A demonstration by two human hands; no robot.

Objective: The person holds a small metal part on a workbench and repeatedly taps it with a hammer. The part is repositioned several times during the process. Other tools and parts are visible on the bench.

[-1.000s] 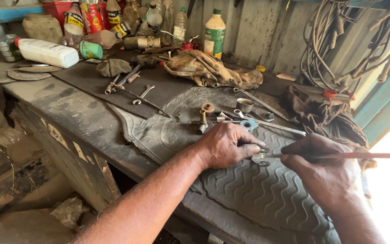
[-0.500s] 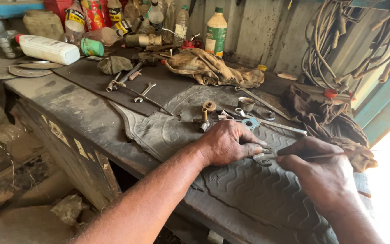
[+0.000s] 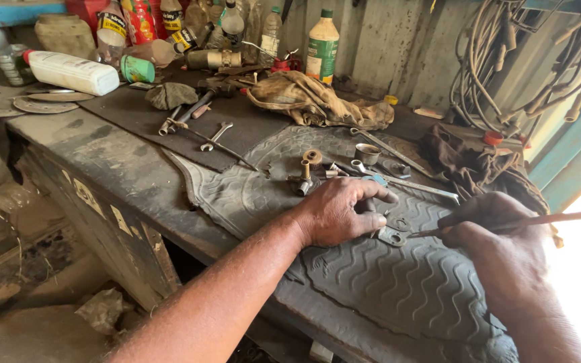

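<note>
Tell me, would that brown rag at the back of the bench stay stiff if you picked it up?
Probably not. The brown rag lies crumpled in soft folds, so it would likely droop and hang. It looks like light cloth. It seems grimy, so it might feel greasy.

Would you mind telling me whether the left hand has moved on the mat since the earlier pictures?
No. The left hand still presses on the small metal plate, just below the brass gear on the rubber mat, as before.
</note>
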